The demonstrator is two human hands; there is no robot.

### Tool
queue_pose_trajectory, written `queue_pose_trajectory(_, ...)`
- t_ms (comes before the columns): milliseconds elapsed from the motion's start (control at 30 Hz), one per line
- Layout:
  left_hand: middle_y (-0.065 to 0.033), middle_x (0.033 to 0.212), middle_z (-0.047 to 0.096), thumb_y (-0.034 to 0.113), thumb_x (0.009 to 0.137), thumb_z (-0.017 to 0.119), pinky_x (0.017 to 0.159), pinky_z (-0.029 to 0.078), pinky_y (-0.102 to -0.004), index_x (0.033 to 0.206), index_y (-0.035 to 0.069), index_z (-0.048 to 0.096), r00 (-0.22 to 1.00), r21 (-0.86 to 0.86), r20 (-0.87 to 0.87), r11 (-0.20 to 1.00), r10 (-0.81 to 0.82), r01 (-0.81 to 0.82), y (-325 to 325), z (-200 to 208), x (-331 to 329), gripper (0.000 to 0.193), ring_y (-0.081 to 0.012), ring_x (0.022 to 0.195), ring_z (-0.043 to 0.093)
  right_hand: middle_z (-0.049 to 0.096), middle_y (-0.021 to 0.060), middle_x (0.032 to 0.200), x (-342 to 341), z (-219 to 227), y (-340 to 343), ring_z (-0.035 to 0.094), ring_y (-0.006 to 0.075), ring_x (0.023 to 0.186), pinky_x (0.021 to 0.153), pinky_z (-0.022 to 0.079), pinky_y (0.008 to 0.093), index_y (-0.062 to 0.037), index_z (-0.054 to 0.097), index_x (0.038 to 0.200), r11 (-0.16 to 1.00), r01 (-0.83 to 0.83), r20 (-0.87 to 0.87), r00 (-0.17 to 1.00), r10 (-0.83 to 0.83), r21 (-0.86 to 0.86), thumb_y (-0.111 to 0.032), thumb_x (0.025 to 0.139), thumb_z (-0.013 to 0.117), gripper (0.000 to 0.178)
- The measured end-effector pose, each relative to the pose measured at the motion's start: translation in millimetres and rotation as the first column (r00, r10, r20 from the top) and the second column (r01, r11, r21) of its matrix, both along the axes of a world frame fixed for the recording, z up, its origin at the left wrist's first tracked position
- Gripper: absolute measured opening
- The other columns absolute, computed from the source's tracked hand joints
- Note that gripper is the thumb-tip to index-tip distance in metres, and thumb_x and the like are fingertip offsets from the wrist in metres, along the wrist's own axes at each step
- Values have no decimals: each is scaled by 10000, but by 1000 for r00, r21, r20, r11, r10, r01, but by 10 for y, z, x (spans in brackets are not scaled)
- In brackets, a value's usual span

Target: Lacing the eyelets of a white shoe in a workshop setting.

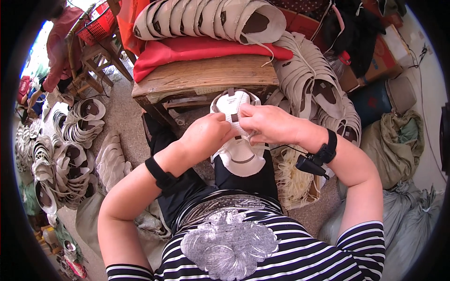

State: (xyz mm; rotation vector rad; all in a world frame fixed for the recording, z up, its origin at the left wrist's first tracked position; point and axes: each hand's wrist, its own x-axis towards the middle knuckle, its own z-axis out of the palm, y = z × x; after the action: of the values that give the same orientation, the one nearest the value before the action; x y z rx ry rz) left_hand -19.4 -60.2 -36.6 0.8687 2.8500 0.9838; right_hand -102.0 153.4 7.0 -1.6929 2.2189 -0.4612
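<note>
left hand [206, 136] and right hand [268, 124] pinch a white shoe upper [241, 161], its tongue [239, 98] bearing small dark print [231, 99].

Wooden bench [206, 72]: 1 red cloth [187, 54] over its top, 1 row of nested beige shoe uppers [201, 19] along the cloth | speckled floor [125, 100]: clusters of nested uppers [79, 122] at left, 1 box [302, 203] of pale strips [291, 178] at right, grey sacks [405, 218] at far right
</note>
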Motion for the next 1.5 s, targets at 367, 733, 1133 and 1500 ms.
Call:
queue_pose_trajectory(367, -114, 774, 593, 125, 820, 651, 703, 483, -360, 756, -16, 659, 940, 264, 75, 902, 333, -341, 228, -31, -22, 154, -292, 780, 596, 497, 116, 944, -14, -1, 152, 573, 321, 844, 705, 482, 424, -37, 516, 832, 996, 73, 30, 997, -71, -60, -94, 690, 751, 279)
queue_pose_trajectory(733, -97, 779, 570, 95, 890, 649, 610, 446, -311, 865, -20, 617, 908, 512, 255, 750, 332, -418, 375, -21, -44, 122, -188, 677, 547, 493, 119, 913, 145, -133, 293, 583, 312, 783, 675, 487, 416, -44, 561, 802, 916, 347, 200, 930, -309, -201, -169, 790, 697, 185)
queue_pose_trajectory(1133, -98, 858, 616, 25, 861, 635, 650, 486, -293, 927, 5, 616, 949, 465, 155, 828, 273, -314, 333, -78, 111, 71, -179, 728, 598, 505, 112, 884, 306, -357, 181, 581, 263, 714, 646, 484, 357, -3, 618, 744, 790, 592, 258, 797, -546, -159, -202, 857, 640, 230)
queue_pose_trajectory(1500, -120, 1077, 680, 76, 903, 578, 711, 507, -367, 965, 53, 568, 969, 298, -144, 942, 202, -152, 337, -98, 119, 67, -288, 850, 653, 491, 59, 804, 486, -527, 70, 512, 144, 652, 582, 425, 281, 21, 607, 711, 508, 770, 404, 636, -658, -385, -89, 814, 698, 176)
